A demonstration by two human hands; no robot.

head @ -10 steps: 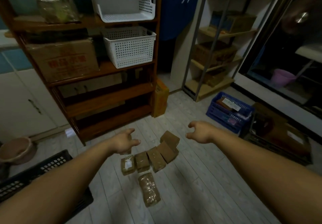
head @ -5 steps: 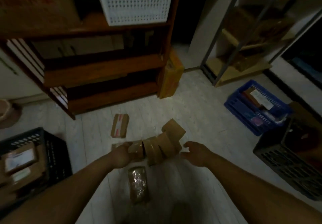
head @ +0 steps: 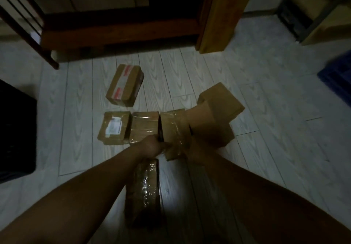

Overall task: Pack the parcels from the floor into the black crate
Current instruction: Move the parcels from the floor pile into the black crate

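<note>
Between both hands' grip, left and right, sits the taped parcel.

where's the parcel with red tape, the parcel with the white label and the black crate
parcel with red tape (head: pixel 124 84), head view, top face
parcel with white label (head: pixel 114 127), head view, on the label
black crate (head: pixel 17 135), head view, dark side at left edge
</note>
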